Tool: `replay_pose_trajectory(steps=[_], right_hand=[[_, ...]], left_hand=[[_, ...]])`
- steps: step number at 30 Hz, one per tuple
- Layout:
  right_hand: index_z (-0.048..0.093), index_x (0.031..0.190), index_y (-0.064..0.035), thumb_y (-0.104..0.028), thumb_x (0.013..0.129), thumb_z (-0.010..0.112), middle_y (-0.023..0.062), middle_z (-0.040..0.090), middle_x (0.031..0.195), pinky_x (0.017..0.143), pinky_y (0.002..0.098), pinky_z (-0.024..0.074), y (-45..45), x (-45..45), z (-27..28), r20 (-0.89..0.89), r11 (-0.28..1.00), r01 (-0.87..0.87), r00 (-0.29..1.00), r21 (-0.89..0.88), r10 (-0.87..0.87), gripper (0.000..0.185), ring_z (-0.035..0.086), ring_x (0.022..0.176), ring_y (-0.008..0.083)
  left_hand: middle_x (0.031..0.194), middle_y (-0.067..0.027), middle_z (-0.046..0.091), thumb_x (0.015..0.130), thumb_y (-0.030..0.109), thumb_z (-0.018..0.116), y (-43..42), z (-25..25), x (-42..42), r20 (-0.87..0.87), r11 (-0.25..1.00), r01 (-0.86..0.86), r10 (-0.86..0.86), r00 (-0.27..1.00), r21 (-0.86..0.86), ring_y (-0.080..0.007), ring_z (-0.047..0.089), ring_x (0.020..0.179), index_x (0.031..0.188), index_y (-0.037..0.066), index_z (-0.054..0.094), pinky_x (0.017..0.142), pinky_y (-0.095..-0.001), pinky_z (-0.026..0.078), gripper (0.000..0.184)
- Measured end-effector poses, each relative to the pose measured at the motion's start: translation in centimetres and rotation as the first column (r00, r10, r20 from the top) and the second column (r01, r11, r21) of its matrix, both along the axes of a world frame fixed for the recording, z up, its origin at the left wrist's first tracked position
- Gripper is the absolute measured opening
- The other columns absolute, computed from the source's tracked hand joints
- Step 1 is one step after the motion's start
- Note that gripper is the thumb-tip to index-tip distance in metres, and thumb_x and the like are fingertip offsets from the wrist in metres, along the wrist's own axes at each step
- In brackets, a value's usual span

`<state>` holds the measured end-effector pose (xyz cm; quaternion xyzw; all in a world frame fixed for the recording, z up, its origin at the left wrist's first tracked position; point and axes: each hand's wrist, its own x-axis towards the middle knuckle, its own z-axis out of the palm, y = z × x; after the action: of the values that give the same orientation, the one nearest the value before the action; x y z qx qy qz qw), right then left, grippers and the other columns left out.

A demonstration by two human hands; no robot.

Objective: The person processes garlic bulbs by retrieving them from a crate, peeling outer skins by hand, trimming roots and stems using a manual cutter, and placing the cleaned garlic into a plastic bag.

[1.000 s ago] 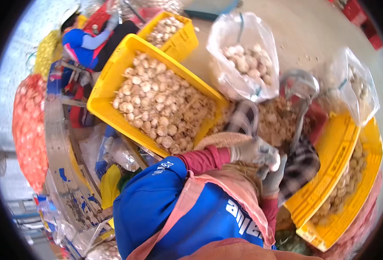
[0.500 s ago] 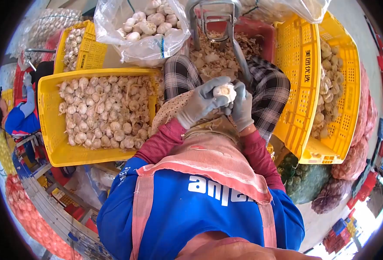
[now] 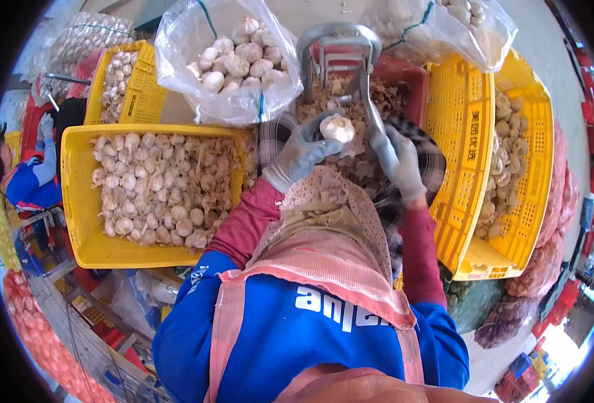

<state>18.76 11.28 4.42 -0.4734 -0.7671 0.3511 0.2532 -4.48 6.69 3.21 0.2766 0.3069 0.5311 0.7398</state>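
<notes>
Your left hand, in a grey glove, grasps a single white garlic bulb between thumb and fingers, holding it up in front of your lap, above the loose peelings. Your right hand, gloved too, has its fingers stretched towards the lower end of the metal lever — they meet or overlap it in this view, and you cannot tell from here whether they are clenched round it. That lever belongs to the metal frame, which stands over a red tub strewn with garlic skins, straight ahead of you. To the left of the frame sits a clear plastic bag with whole bulbs in it, and a second clear bag with bulbs lies at the upper right. On your left a wide yellow crate holds many bulbs with stalks and loose skins among them; behind it is a smaller yellow crate of bulbs. On your right two yellow crates stand tilted — one nested against the other — with more bulbs in the outer one. Your patterned apron spreads over your lap, with some scraps on it. Another person in blue is at the far left.
</notes>
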Motion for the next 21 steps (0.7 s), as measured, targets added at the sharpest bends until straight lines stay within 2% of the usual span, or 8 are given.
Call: replay_pose_trajectory(steps=[2,3,9,11,15,18,19,21], right_hand=[[0.063,0.104,0.0009,-0.03,0.097,0.056,0.0053,0.067,0.075,0.058,0.0285,0.0471,-1.7,0.2,4.7,-0.368,0.869,-0.049,0.916,-0.492,-0.157,0.032,0.062,0.063,0.0149],[0.064,0.102,0.0037,-0.029,0.099,0.052,0.0013,0.063,0.072,0.055,0.0208,0.0427,-2.7,0.1,5.6,-0.397,0.885,-0.004,0.895,-0.466,-0.205,0.035,0.056,0.061,0.0046],[0.064,0.107,0.0058,-0.023,0.098,0.05,0.0025,0.062,0.072,0.06,0.0206,0.047,-3.2,-1.1,9.1,-0.272,0.779,0.098,0.904,-0.619,-0.33,0.034,0.059,0.064,0.0072],[0.064,0.108,0.0057,-0.022,0.098,0.05,0.0023,0.062,0.072,0.06,0.0204,0.0474,-3.1,-1.4,8.9,-0.27,0.786,0.096,0.908,-0.611,-0.322,0.033,0.059,0.064,0.0072],[0.063,0.105,0.0053,-0.02,0.097,0.053,0.0024,0.062,0.075,0.058,0.0219,0.0488,-2.9,-1.8,5.4,-0.358,0.834,0.076,0.879,-0.547,-0.315,0.029,0.062,0.065,0.0086],[0.062,0.103,0.004,-0.019,0.093,0.059,0.0068,0.065,0.076,0.055,0.0271,0.0492,-1.1,-1.9,0.7,-0.285,0.984,0.072,0.951,-0.164,-0.117,0.026,0.061,0.06,0.0095],[0.062,0.112,0.0028,-0.02,0.09,0.061,0.0097,0.066,0.08,0.06,0.0271,0.0505,-0.2,-1.6,-1.4,-0.254,0.999,0.024,0.967,-0.041,-0.033,0.031,0.064,0.065,0.0115],[0.06,0.121,0.0019,-0.019,0.089,0.062,0.0148,0.068,0.09,0.067,0.03,0.0529,1.0,-2.6,-3.4,-0.327,0.994,0.079,0.94,-0.072,-0.099,0.039,0.069,0.076,0.0188]], left_hand=[[0.12,-0.008,0.062,0.084,0.013,0.074,1.1,-0.5,-0.5,-0.067,0.999,0.045,-0.044,0.997,0.022,-0.0165,0.063,0.104,0.141,0.0,0.045,0.089,-0.0291,0.052,0.065],[0.12,-0.0068,0.062,0.084,0.009,0.073,1.6,-0.6,-0.7,-0.07,0.996,0.083,-0.08,0.994,0.029,-0.0152,0.064,0.103,0.141,0.001,0.045,0.087,-0.0273,0.053,0.065],[0.117,-0.0066,0.063,0.086,0.02,0.074,3.0,0.3,-0.4,-0.02,0.992,0.098,-0.097,0.995,0.083,-0.017,0.064,0.102,0.137,0.003,0.049,0.085,-0.028,0.052,0.06],[0.116,-0.0068,0.063,0.085,0.024,0.076,2.6,2.0,-0.4,0.113,0.987,0.117,-0.104,0.988,-0.109,-0.0171,0.064,0.1,0.136,0.003,0.05,0.084,-0.0269,0.052,0.061],[0.111,-0.0042,0.062,0.083,0.027,0.077,2.6,1.6,0.2,0.178,0.995,0.047,-0.031,0.984,-0.086,-0.0128,0.061,0.091,0.135,0.006,0.051,0.075,-0.0242,0.05,0.062],[0.11,-0.0041,0.062,0.084,0.029,0.076,2.9,0.3,-0.1,0.155,0.996,0.082,-0.076,0.985,-0.034,-0.0114,0.061,0.091,0.134,0.006,0.052,0.074,-0.0236,0.05,0.06],[0.109,-0.0038,0.063,0.086,0.031,0.073,2.8,0.4,0.0,0.079,0.999,0.036,-0.034,0.996,-0.016,-0.0107,0.061,0.09,0.131,0.003,0.055,0.075,-0.0234,0.05,0.056],[0.11,-0.0039,0.063,0.087,0.03,0.072,2.8,0.4,0.0,0.076,0.999,0.033,-0.031,0.997,-0.035,-0.0111,0.062,0.091,0.129,0.002,0.056,0.076,-0.0237,0.051,0.053]])
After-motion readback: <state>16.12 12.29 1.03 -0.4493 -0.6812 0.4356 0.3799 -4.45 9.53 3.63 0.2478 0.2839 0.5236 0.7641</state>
